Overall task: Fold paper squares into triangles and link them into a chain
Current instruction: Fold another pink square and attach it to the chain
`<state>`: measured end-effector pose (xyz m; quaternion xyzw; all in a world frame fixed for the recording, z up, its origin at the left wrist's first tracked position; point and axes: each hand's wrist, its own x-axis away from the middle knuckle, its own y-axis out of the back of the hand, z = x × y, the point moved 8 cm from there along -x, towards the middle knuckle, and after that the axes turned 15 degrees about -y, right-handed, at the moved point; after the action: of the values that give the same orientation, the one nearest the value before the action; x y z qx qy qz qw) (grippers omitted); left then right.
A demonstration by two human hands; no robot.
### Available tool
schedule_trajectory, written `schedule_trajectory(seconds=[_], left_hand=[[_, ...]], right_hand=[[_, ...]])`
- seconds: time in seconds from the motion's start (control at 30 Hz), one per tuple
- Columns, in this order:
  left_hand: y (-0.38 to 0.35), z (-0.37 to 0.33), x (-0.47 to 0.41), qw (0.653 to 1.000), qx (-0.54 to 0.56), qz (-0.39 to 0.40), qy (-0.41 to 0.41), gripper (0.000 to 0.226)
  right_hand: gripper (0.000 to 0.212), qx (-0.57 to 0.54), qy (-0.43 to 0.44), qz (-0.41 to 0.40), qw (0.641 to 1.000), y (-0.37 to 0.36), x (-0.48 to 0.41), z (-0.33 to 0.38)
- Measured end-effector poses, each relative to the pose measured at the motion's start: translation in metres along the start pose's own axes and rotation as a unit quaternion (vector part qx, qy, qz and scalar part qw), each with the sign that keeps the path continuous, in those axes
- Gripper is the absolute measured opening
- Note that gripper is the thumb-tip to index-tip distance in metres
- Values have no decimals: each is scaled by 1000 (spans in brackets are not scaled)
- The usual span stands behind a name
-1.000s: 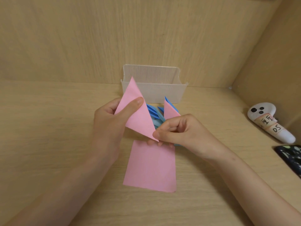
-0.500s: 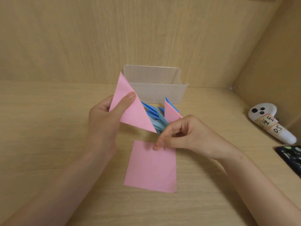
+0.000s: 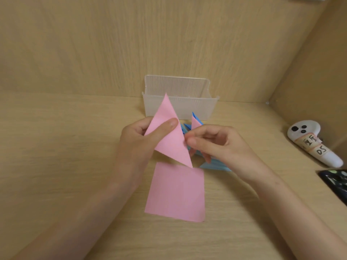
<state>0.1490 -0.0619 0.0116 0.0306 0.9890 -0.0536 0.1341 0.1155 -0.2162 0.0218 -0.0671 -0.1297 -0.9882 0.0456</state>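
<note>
My left hand (image 3: 139, 147) holds a folded pink triangle (image 3: 170, 145) upright above the table, thumb pressed on its front face. My right hand (image 3: 223, 147) has its fingers curled, and its thumb and index finger pinch the triangle's right edge. A flat pink paper square (image 3: 176, 194) lies on the table just below the triangle. Behind and under my right hand lies a chain of folded blue triangles (image 3: 216, 166) with one pink triangle tip (image 3: 195, 122) sticking up; most of the chain is hidden.
A clear ribbed plastic box (image 3: 180, 106) stands at the back against the wooden wall. A white controller with taped labels (image 3: 315, 141) lies at the right, and a dark phone (image 3: 336, 182) sits at the right edge. Wooden walls close off the back and right.
My right hand lifted off the pink square and rose to the triangle's right edge. My left hand brought the triangle back to the right and slightly lower.
</note>
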Motion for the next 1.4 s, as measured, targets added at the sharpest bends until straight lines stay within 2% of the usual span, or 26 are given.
schedule_trajectory(seconds=[0.17,0.33,0.47,1.03,1.17,1.4], left_hand=[[-12,4,8,999,20,28,14,11],[-18,4,11,997,32,55,33,9],[-19,6,11,996,16,68,49,8],[-15,11,11,995,49,36,83,4],[-8,10,5,996,50,24,71,13],[-7,10,4,997,57,10,50,13]], right_hand=[[4,-68,7,-34,997,0,-2,-4],[14,-77,10,-52,996,0,-2,-5],[9,-70,21,-55,996,1,-2,-4],[15,-94,30,-15,995,-5,2,3],[17,-75,23,-10,997,-7,2,3],[18,-72,27,-12,997,-6,4,6]])
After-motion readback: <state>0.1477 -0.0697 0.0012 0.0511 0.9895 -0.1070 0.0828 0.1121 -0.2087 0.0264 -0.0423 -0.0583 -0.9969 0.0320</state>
